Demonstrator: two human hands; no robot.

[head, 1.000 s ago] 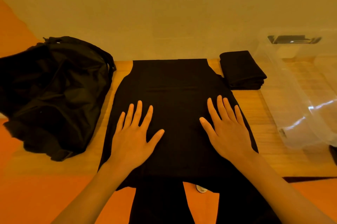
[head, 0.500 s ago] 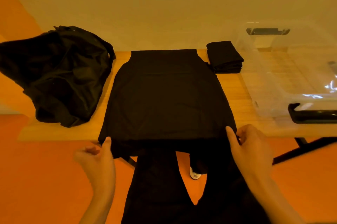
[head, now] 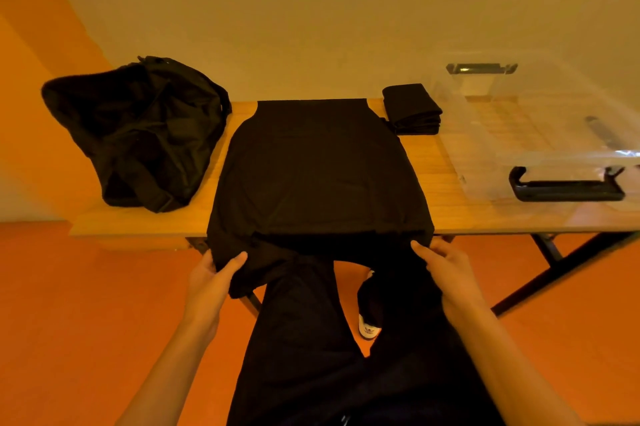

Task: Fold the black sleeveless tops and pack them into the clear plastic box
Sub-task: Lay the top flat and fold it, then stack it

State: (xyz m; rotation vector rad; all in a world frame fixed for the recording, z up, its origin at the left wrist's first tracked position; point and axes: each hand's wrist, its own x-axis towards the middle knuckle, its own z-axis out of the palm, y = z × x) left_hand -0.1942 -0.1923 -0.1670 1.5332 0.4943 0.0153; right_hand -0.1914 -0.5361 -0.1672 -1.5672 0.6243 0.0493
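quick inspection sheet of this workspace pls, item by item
surface: wooden table, bare wood showing around the clothes
job's things: spread black top lies flat, hem hanging off the near edge; folded stack at the far edge beside the clear plastic box, no tops seen inside it; unfolded pile on the left
clutter: nothing seen
grips: left hand and right hand each hold a near corner of the hem
cables: nothing seen
surroundings: orange floor, pale wall, black table legs, white shoe below

Spread top (head: 318, 169) mid-table (head: 485, 223); heap (head: 138, 131) left; folded stack (head: 412, 108), box (head: 540, 134) right.
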